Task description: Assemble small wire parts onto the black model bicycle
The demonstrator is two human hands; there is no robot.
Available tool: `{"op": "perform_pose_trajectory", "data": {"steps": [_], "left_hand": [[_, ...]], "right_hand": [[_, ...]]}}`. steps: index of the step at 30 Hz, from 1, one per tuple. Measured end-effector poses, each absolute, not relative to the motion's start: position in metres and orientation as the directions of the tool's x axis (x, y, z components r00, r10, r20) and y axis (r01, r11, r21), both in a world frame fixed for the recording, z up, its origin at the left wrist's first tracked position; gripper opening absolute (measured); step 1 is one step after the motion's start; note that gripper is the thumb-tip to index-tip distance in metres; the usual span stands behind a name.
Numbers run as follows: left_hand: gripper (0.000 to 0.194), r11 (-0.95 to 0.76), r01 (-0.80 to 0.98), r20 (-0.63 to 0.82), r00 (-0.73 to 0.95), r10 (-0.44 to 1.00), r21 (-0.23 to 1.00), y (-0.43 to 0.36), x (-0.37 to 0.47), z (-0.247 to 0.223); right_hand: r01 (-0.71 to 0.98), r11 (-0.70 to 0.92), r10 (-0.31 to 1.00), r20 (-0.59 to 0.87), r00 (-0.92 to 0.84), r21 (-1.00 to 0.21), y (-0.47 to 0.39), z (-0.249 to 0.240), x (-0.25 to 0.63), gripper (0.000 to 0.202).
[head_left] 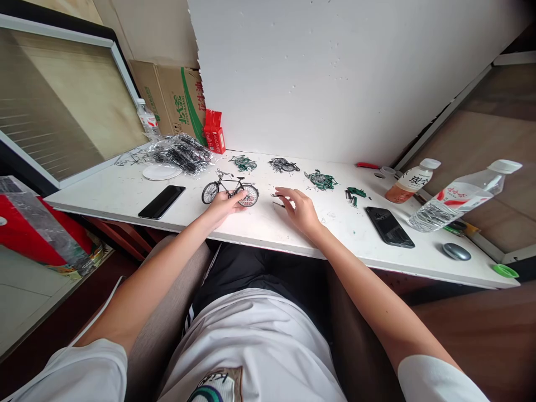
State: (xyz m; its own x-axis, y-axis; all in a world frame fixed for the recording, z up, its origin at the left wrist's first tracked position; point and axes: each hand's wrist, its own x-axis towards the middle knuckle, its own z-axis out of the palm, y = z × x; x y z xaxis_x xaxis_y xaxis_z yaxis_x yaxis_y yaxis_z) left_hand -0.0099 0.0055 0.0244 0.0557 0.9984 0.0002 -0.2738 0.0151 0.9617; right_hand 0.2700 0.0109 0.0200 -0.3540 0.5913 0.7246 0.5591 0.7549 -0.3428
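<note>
A black miniature bicycle (228, 187) stands upright over the white table, its handlebars to the left. My left hand (226, 205) is closed around its lower frame and rear wheel. To the right, my right hand (299, 207) has its fingers bent together low over the tabletop, with a small thin dark part (277, 196) at the fingertips. The exact kind of this part is too small to make out. Behind the hands lie loose clusters of small parts: a green one (243, 163), a black one (283, 164) and another green one (321, 180).
Left of the bicycle lies a black phone (162, 201), with a plastic bag of black parts (182, 153) behind it. On the right are green pieces (355, 193), a second phone (389, 226), a brown drink bottle (412, 181), a water bottle (463, 195) and a mouse (456, 251).
</note>
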Motion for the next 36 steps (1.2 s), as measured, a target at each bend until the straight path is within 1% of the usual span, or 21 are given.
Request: {"op": "perform_pose_trajectory", "data": {"steps": [4,8,14,19,29,36], "left_hand": [[0.046,0.103,-0.364,-0.065,0.115,0.991,0.926,-0.004,0.004,0.030],[0.044,0.101,-0.418,-0.052,0.129,0.990,0.903,-0.007,0.011,0.028],[0.046,0.085,-0.390,-0.036,0.129,0.991,0.917,-0.005,0.012,0.023],[0.048,0.070,-0.359,-0.028,0.119,0.993,0.931,-0.004,0.012,0.020],[0.049,0.043,-0.309,-0.002,0.130,0.992,0.950,-0.008,0.014,0.021],[0.052,0.020,-0.287,0.018,0.128,0.992,0.958,-0.007,0.013,0.018]], "right_hand": [[0.479,0.817,0.516,0.780,-0.355,-0.322,-0.002,0.019,0.256,0.028],[0.457,0.844,0.477,0.782,-0.402,-0.280,-0.009,0.016,0.246,0.030],[0.454,0.863,0.413,0.826,-0.382,-0.222,-0.010,0.017,0.243,0.023],[0.496,0.847,0.408,0.833,-0.373,-0.192,-0.010,0.016,0.243,0.021],[0.478,0.855,0.408,0.828,-0.384,-0.200,-0.010,0.013,0.244,0.018],[0.496,0.842,0.437,0.808,-0.395,-0.212,-0.010,0.012,0.243,0.018]]}}
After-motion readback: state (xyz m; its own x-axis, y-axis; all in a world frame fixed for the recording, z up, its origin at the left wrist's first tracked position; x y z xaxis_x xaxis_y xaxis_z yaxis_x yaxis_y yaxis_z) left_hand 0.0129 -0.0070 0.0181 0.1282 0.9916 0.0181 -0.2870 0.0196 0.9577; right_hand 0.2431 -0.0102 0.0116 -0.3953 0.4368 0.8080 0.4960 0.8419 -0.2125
